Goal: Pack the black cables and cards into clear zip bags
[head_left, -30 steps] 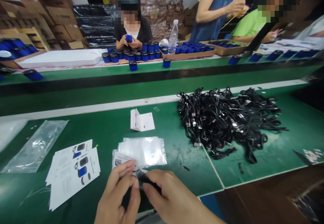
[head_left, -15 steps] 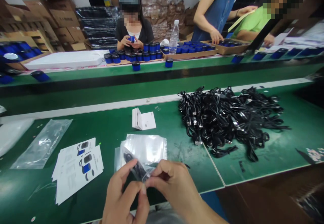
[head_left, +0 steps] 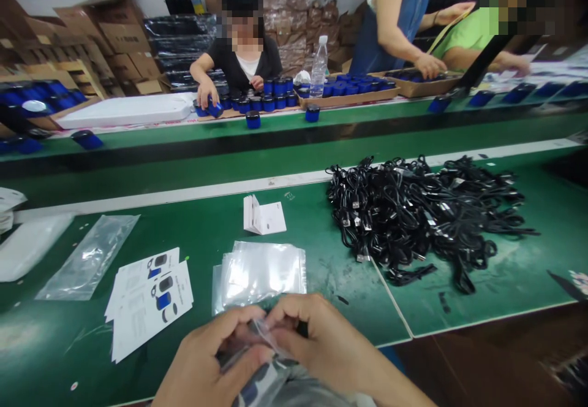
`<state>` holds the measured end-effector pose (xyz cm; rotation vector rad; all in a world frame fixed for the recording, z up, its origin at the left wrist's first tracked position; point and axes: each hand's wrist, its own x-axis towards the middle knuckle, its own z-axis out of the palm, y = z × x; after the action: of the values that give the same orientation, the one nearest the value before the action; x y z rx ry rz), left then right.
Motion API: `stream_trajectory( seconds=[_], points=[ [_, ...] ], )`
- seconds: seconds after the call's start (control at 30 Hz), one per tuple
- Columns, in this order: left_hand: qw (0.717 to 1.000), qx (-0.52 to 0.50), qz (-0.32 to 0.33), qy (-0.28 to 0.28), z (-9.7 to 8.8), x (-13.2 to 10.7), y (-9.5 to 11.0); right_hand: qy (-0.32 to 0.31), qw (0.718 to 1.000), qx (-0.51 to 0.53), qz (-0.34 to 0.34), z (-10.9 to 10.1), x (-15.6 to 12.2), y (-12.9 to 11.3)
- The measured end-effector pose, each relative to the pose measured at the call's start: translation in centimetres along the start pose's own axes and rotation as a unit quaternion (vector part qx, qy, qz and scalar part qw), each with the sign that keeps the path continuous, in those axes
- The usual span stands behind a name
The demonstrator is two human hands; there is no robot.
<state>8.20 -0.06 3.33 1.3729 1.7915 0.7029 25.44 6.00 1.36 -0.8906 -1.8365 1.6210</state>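
Both my hands meet at the near edge of the green table. My left hand (head_left: 215,358) and my right hand (head_left: 321,346) are closed on a small clear plastic bag (head_left: 264,342) with a black cable and a printed leaflet inside. Just beyond them lies a stack of empty clear bags (head_left: 261,272). Printed leaflets (head_left: 149,300) with blue and black pictures lie to the left. A big heap of black cables (head_left: 422,211) sits to the right.
A folded white booklet (head_left: 264,217) lies mid-table and a larger clear bag (head_left: 89,257) at left. Across the green conveyor (head_left: 184,155), other people handle blue cylindrical items (head_left: 257,103) in rows and cardboard trays; a water bottle (head_left: 319,67) stands there. Cardboard boxes are piled behind.
My hands have drawn the small bag down and toward me, off the bag stack. The person opposite has reached an arm out to the blue items.
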Motion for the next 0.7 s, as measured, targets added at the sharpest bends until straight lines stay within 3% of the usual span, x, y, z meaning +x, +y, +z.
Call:
stream_trajectory(
  seconds=[0.13, 0.33, 0.53, 0.7],
  points=[
    [0.992, -0.104, -0.041, 0.063, 0.5, 0.4, 0.1, 0.044, 0.991, 0.121, 0.027, 0.2, -0.4, 0.5],
    [0.986, -0.115, -0.054, 0.108, 1.1, 0.2, -0.4, 0.105, 0.993, -0.048, 0.031, 0.1, -0.6, 0.7],
    [0.989, -0.124, 0.004, 0.077, 0.7, 0.2, -0.5, 0.115, 0.987, -0.109, 0.008, -0.3, -0.5, 0.3],
    [0.986, -0.13, 0.033, 0.096, 0.6, 0.3, -0.5, 0.103, 0.988, -0.111, -0.004, -0.3, -0.6, 0.2]
  ],
)
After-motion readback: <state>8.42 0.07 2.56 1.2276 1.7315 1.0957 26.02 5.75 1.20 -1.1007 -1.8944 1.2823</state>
